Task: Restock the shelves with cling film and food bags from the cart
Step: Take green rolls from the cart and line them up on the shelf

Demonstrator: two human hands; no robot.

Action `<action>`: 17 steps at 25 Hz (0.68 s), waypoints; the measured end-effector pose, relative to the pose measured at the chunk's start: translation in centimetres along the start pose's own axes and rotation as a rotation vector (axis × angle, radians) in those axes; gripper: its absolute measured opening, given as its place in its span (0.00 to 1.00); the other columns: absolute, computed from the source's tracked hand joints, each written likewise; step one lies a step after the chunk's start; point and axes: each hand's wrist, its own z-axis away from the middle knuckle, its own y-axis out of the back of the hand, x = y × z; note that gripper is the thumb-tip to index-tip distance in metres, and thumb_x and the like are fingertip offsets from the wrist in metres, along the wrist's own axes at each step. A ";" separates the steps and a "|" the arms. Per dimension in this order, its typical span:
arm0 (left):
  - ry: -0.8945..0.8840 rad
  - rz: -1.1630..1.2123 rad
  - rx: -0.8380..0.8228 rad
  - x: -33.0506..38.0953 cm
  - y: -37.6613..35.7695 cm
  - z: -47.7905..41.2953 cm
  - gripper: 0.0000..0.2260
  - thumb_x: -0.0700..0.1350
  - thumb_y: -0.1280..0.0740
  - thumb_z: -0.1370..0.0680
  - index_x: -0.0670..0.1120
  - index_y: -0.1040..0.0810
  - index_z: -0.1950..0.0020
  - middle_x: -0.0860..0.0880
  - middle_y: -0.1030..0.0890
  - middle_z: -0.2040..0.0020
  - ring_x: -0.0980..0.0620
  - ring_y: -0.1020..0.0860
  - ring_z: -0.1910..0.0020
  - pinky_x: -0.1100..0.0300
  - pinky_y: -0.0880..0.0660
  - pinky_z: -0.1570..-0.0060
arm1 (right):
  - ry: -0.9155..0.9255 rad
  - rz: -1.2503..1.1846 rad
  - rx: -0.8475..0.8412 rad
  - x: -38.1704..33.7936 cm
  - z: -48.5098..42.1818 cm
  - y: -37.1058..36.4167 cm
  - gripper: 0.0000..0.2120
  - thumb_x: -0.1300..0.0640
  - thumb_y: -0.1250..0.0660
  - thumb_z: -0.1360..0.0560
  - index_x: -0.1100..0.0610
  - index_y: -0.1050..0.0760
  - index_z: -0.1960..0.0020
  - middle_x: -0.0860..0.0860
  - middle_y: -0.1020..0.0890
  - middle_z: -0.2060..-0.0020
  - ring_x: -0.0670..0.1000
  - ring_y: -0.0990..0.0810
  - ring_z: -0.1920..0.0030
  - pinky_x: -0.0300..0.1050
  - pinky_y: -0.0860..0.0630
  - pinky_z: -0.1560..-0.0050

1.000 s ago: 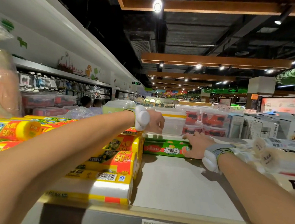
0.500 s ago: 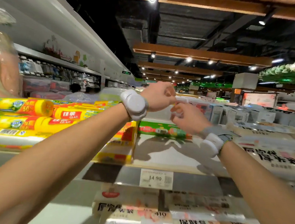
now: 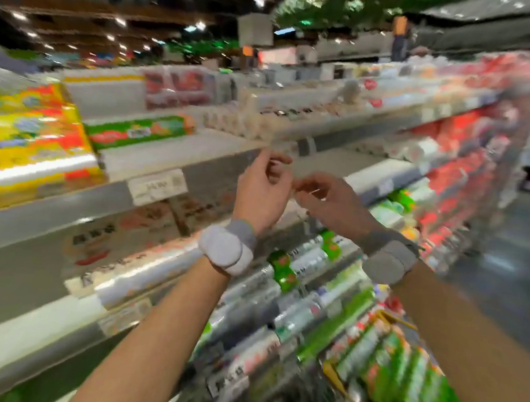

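The view is motion-blurred. My left hand (image 3: 263,191) and my right hand (image 3: 328,201) hover close together in front of the top shelf's edge (image 3: 216,162), fingertips almost meeting. Both have loosely curled fingers and I see nothing in either. A green cling film box (image 3: 139,132) lies on the top shelf, beside a stack of yellow packs (image 3: 31,131). White food bag packs (image 3: 121,240) fill the shelf below. Under my arms at lower right is the cart (image 3: 332,372), holding green packs (image 3: 403,364) and film rolls (image 3: 299,314).
A price tag (image 3: 157,184) hangs on the top shelf's edge. Storage containers (image 3: 177,87) stand at the back of the top shelf. Red and white goods (image 3: 456,171) line the shelves running away to the right. The aisle floor (image 3: 505,267) shows at the right.
My view has swung right and down, bringing the cart and lower shelves in. Both hands have come back off the top shelf, away from the green box, and dropped lower together.
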 end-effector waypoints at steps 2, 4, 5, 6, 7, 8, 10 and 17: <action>0.058 0.052 -0.062 -0.7 -5.0 2.8 0.07 0.40 0.37 0.24 0.48 0.24 0.49 0.51 0.20 0.63 0.57 0.21 0.64 0.58 0.22 0.58 | -0.097 0.037 -0.028 3.5 3.5 3.5 0.05 0.57 0.30 0.26 0.48 0.20 0.51 0.46 0.17 0.63 0.40 0.21 0.64 0.42 0.23 0.58; 0.076 0.068 -0.161 -1.2 -10.1 5.2 0.05 0.42 0.34 0.24 0.47 0.24 0.48 0.51 0.19 0.62 0.59 0.21 0.64 0.60 0.22 0.58 | -0.204 0.046 -0.054 6.7 7.1 7.3 0.06 0.59 0.31 0.25 0.49 0.21 0.52 0.55 0.16 0.60 0.48 0.19 0.63 0.47 0.21 0.61; 0.089 0.071 -0.226 -1.4 -12.9 6.5 0.06 0.43 0.34 0.24 0.46 0.24 0.48 0.51 0.19 0.60 0.57 0.21 0.64 0.57 0.21 0.57 | -0.255 0.058 -0.057 8.9 9.0 9.3 0.07 0.61 0.32 0.24 0.51 0.21 0.51 0.58 0.16 0.58 0.51 0.19 0.62 0.48 0.20 0.62; 0.107 0.071 -0.292 -1.7 -15.4 7.8 0.06 0.43 0.34 0.23 0.47 0.24 0.47 0.50 0.19 0.59 0.55 0.22 0.64 0.54 0.21 0.57 | -0.303 0.069 -0.059 10.8 10.8 10.9 0.07 0.62 0.33 0.24 0.53 0.21 0.50 0.59 0.16 0.57 0.52 0.18 0.62 0.49 0.19 0.61; 0.135 0.047 -0.362 -2.1 -17.8 9.0 0.05 0.42 0.34 0.23 0.48 0.24 0.47 0.50 0.20 0.58 0.54 0.23 0.65 0.54 0.22 0.58 | -0.353 0.088 -0.053 12.6 12.7 12.2 0.07 0.63 0.34 0.24 0.54 0.21 0.49 0.58 0.15 0.57 0.53 0.17 0.62 0.50 0.19 0.61; 0.161 0.024 -0.425 -2.5 -20.1 10.2 0.06 0.41 0.34 0.22 0.49 0.25 0.47 0.49 0.20 0.57 0.55 0.24 0.66 0.55 0.24 0.59 | -0.398 0.102 -0.041 14.6 14.5 13.6 0.07 0.62 0.34 0.24 0.54 0.20 0.49 0.56 0.15 0.59 0.51 0.17 0.63 0.49 0.18 0.62; 0.229 0.025 -0.521 -3.1 -25.3 12.6 0.06 0.41 0.34 0.22 0.52 0.26 0.49 0.50 0.20 0.57 0.54 0.24 0.68 0.55 0.26 0.61 | -0.492 0.125 -0.029 19.1 17.7 16.3 0.06 0.63 0.33 0.24 0.53 0.20 0.51 0.54 0.16 0.62 0.47 0.18 0.68 0.48 0.18 0.64; 0.511 -0.106 -0.783 -9.7 -35.0 17.8 0.04 0.43 0.38 0.19 0.53 0.29 0.49 0.53 0.24 0.53 0.48 0.25 0.60 0.45 0.22 0.57 | -0.822 0.082 -0.090 31.6 25.2 17.4 0.07 0.63 0.38 0.21 0.57 0.22 0.48 0.55 0.18 0.60 0.53 0.20 0.66 0.47 0.22 0.64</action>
